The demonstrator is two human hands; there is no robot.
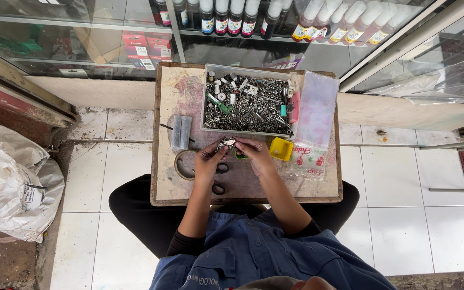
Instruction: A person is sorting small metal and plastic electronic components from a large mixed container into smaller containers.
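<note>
- White sack (12,180) is slumping on the floor at far left.
- Tape ring (181,164) is lying left of the left hand (209,161).
- Both hands, left and right hand (254,154), are pinching a small metal part (226,143) between fingertips, near the tray of screws (247,104).
- Yellow tub (281,149) is sitting just right.

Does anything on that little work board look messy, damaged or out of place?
Nothing looks spilled. The wooden board is stained and worn, most of all at its upper left corner. The scissors lie half hidden under the left hand. The small metal parts stay inside the grey tray.
</note>
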